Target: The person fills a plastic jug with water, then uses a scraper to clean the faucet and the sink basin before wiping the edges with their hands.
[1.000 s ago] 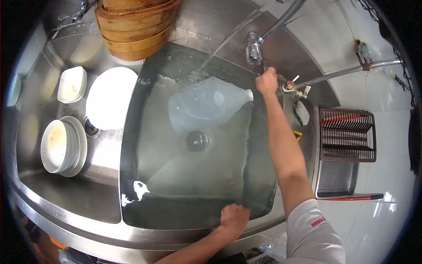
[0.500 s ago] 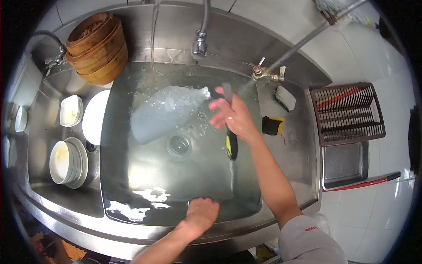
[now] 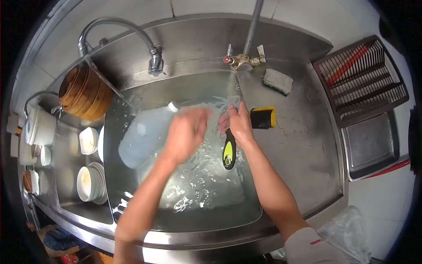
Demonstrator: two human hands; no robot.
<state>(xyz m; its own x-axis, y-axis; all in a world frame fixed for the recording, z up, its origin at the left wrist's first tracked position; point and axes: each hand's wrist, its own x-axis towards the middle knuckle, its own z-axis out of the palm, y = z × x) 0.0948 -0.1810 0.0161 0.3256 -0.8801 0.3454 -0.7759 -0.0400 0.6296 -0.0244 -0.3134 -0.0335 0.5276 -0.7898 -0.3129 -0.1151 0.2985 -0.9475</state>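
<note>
My right hand [image 3: 241, 125] is closed around a flat-headed kitchen tool [image 3: 228, 152] with a black and lime-green handle. Its flat pale head points away from me, and the handle hangs below the hand over the water. What kind of tool it is I cannot tell. My left hand [image 3: 187, 134] is over the middle of the sink basin [image 3: 184, 218], its fingers smeared by motion. Just left of it, a pale blue-grey, bag-like thing [image 3: 147, 136] lies in the water, its white end close to that hand.
Bamboo steamers [image 3: 85, 94] stand at the back left. Stacked white bowls [image 3: 90, 182] and small dishes [image 3: 89, 141] sit in the left basin. A faucet [image 3: 155, 61] hangs over the back. On the right are a sponge [image 3: 278, 81], a black-yellow pad [image 3: 263, 118] and a dark rack [image 3: 360, 81].
My left hand has risen from the near edge toward the basin's middle. The view has shifted right. My right hand still holds the tool, and the water is more stirred up.
</note>
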